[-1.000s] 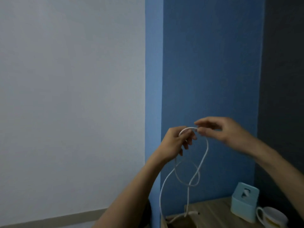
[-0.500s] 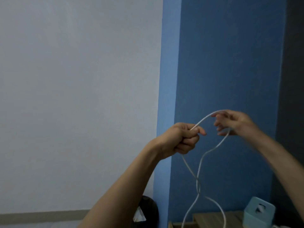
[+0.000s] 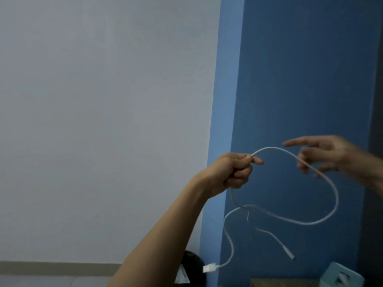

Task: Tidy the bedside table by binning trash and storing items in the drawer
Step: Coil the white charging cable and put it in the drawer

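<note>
The white cable (image 3: 323, 175) hung in the air above the bedside table (image 3: 284, 283), looping between both hands. The left hand (image 3: 230, 172) pinched it firmly; the right hand (image 3: 323, 156), blurred, hooked it with curled fingers. Winding even loops, with the dangling plugs kept from tangling, would probably serve best.

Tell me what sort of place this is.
Probably a bedroom corner at home: a painted blue wall beside a pale wall, the edge of a wooden bedside table carrying a light blue box, and a white charging cable held up over it.
</note>
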Demonstrator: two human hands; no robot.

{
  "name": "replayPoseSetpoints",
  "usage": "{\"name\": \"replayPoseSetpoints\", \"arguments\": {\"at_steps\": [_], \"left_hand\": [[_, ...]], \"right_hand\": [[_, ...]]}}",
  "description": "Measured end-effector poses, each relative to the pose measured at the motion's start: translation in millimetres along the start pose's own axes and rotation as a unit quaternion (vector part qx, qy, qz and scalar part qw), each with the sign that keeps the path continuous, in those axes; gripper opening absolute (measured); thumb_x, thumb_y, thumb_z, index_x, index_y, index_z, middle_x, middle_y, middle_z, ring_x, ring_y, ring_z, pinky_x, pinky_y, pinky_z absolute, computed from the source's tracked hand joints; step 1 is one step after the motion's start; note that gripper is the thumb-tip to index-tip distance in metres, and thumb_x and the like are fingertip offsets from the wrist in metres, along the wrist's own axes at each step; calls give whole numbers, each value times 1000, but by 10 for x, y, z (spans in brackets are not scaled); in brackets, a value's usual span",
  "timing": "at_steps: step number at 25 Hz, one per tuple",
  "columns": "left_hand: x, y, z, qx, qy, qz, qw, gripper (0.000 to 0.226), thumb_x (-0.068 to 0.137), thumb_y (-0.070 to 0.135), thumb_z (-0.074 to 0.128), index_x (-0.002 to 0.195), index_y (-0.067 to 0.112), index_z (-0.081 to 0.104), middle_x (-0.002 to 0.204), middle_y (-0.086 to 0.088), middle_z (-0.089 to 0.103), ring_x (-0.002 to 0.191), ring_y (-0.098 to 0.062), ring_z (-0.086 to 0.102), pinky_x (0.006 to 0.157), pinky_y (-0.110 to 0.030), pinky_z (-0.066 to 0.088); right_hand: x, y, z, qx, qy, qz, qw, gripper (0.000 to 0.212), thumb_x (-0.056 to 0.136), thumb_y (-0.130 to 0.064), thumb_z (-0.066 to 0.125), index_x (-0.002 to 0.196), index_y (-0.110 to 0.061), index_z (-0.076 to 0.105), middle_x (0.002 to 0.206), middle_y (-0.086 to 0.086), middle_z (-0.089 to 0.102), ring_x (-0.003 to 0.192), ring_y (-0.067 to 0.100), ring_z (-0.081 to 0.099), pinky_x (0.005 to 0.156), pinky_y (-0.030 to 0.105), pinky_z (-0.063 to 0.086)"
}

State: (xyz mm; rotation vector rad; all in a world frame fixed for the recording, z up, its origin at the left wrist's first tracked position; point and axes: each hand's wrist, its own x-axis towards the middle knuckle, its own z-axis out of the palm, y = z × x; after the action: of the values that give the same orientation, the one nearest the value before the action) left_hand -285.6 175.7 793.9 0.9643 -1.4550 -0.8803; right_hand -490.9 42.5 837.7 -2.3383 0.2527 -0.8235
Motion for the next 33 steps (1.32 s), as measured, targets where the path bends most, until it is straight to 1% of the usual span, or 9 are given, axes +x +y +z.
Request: {"name": "replayPoseSetpoints", "arguments": {"at_steps": [3,6,8,10,13,17,21,24,33], "left_hand": [[111,103,101,17,18,-1,1000,30,102,20,31,83,12,53,38,12,28,29,-1,20,30,-11,16],[2,144,12,49,-24,-26,998,30,101,20,32,80,12,52,39,13,27,31,0,20,31,-12,15],[-55,141,36,66,-30,-47,996,29,101,19,32,82,12,54,38,12,27,30,0,20,32,-11,13],[-4,143,157,84,-21,-37,996,29,101,19,33,83,13,55,37,11,28,29,0,20,31,-11,12],[112,151,348,108,-31,-12,994,30,101,23,35,81,13,56,38,10,29,30,-2,22,31,-11,16],[58,102,275,58,-85,-22,994,26,101,14,31,91,11,55,42,10,34,32,-4,30,33,-13,26],[-14,69,317,-36,-220,-17,975,21,94,9,36,104,13,54,48,8,44,36,-5,43,38,-15,41],[-40,35,367,-109,-277,-3,955,23,89,10,40,100,13,60,56,5,50,37,-3,45,37,-14,42],[101,296,420,-89,-196,14,976,34,100,13,22,103,17,56,47,13,42,34,2,22,32,-9,19]], "right_hand": [[31,-176,108,-2,-29,18,999,46,55,-57,75,78,-18,74,42,1,44,37,6,39,36,13,31],[-2,-87,-129,-101,121,1,987,34,61,-51,73,68,-18,66,40,-2,49,46,11,46,39,10,33],[-35,-63,-192,-210,131,13,969,10,79,-33,67,78,-23,64,60,-9,64,72,18,60,57,9,42],[-37,-133,-14,-217,49,-18,975,29,72,-43,66,97,-29,63,80,-10,72,86,11,66,77,18,46],[-13,-261,248,-130,-13,-67,989,14,81,-22,63,94,-21,68,60,-7,68,56,2,61,59,15,49],[21,-223,-44,-135,135,-86,978,32,89,-2,54,73,-27,66,49,-12,60,47,1,54,47,9,44],[-63,-170,-194,22,142,-76,987,10,80,-32,66,76,-31,75,51,-16,54,51,-1,43,50,6,33],[-17,-43,-245,66,200,-74,975,49,36,-70,74,70,-35,75,51,-18,58,47,-2,41,49,5,32],[72,-238,74,128,-14,-96,987,56,53,-57,79,95,-21,73,54,-8,56,46,2,43,46,10,37]]}}
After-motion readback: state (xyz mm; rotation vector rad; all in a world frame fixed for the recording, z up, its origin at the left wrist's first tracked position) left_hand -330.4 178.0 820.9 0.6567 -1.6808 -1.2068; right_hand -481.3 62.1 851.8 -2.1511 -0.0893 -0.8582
